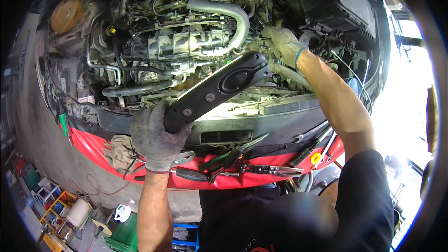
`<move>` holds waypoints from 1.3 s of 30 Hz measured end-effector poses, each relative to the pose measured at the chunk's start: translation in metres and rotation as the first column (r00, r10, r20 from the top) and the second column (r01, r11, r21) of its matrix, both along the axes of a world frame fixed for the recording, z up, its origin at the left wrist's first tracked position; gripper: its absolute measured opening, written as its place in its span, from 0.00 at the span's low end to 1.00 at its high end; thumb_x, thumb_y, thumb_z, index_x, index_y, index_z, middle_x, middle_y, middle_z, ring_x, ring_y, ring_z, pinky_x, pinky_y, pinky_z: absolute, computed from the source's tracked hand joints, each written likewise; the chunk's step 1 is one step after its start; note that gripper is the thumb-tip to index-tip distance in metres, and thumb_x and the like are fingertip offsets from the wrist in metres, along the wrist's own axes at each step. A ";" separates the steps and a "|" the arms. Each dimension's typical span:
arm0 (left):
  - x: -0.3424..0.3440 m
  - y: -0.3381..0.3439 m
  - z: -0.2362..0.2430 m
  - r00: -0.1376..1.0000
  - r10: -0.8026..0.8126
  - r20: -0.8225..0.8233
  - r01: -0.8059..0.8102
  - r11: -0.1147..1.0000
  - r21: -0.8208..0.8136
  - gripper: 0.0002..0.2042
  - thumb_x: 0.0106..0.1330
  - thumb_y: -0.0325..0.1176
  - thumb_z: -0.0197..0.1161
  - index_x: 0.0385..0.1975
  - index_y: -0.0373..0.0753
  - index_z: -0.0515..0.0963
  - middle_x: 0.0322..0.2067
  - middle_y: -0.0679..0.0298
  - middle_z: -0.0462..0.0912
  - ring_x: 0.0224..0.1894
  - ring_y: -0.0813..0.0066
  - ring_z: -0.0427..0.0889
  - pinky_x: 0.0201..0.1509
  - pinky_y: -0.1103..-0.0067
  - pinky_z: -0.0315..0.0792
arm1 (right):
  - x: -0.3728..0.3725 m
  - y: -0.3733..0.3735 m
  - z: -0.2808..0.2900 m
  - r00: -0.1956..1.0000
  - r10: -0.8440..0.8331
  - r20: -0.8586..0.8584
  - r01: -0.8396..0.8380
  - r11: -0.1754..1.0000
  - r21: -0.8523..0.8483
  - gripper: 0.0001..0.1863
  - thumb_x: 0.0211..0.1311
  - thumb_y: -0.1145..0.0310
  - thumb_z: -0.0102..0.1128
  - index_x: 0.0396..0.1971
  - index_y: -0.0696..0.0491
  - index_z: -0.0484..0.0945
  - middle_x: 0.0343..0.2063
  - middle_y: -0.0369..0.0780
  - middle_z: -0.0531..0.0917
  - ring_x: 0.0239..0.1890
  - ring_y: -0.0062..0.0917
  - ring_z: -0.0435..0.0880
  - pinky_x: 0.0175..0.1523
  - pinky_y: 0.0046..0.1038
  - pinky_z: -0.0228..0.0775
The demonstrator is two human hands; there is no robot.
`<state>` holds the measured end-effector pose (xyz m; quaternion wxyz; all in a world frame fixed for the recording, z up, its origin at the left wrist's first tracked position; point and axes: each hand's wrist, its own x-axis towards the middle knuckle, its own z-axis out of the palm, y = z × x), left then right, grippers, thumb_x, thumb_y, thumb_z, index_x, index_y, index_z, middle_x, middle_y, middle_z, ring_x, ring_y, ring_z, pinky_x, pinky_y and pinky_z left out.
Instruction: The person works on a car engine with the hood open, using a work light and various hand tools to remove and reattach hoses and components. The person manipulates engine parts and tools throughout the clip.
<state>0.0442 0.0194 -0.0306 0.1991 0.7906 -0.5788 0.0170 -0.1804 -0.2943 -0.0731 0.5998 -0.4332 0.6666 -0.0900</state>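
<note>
My gloved left hand point(158, 135) is closed around the lower end of a flat black work light point(217, 91). Its lit side faces down at the engine, and the light slants up to the right over the front of the bay. My right hand point(283, 44), in a pale knit glove with a blue cuff, reaches deep into the engine bay. Its fingers are drawn together beside the lower end of a thick grey hose point(240, 16); what they pinch is too small and dark to make out. Left of the hose lies the ribbed engine manifold point(186, 44).
A red fender cover point(261, 177) drapes the front edge. On it lie green-handled pliers point(228, 158), locking pliers point(273, 170), a wrench point(310, 132), a ratchet point(191, 174) and a crumpled rag point(122, 154). An orange coolant tank point(68, 15) stands far left, a black box point(326, 4) far right.
</note>
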 end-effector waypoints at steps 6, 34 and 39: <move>0.001 -0.002 0.000 0.999 -0.023 0.031 0.024 1.000 -0.019 0.36 0.36 0.48 0.84 0.47 0.39 0.81 0.40 0.57 0.83 0.44 0.50 0.81 0.52 0.59 0.75 | -0.014 -0.024 -0.056 0.622 0.595 -0.510 -0.766 0.597 -0.238 0.10 0.57 0.71 0.63 0.38 0.55 0.83 0.31 0.42 0.80 0.33 0.31 0.77 0.36 0.33 0.69; 0.001 -0.006 0.006 1.000 -0.009 0.021 0.009 1.000 0.014 0.33 0.39 0.49 0.83 0.46 0.41 0.81 0.36 0.58 0.80 0.41 0.53 0.80 0.47 0.59 0.73 | -0.038 -0.075 -0.068 0.353 0.408 -0.842 -0.885 0.438 -0.159 0.31 0.77 0.46 0.39 0.63 0.57 0.73 0.58 0.52 0.79 0.63 0.45 0.77 0.67 0.43 0.69; 0.001 -0.001 0.005 1.000 -0.006 -0.016 0.007 0.997 0.074 0.38 0.38 0.51 0.84 0.50 0.39 0.80 0.40 0.55 0.81 0.45 0.49 0.80 0.51 0.58 0.73 | -0.036 -0.064 -0.075 0.384 0.356 -0.852 -0.864 0.464 -0.195 0.29 0.76 0.46 0.41 0.60 0.54 0.76 0.57 0.52 0.81 0.60 0.47 0.79 0.65 0.44 0.71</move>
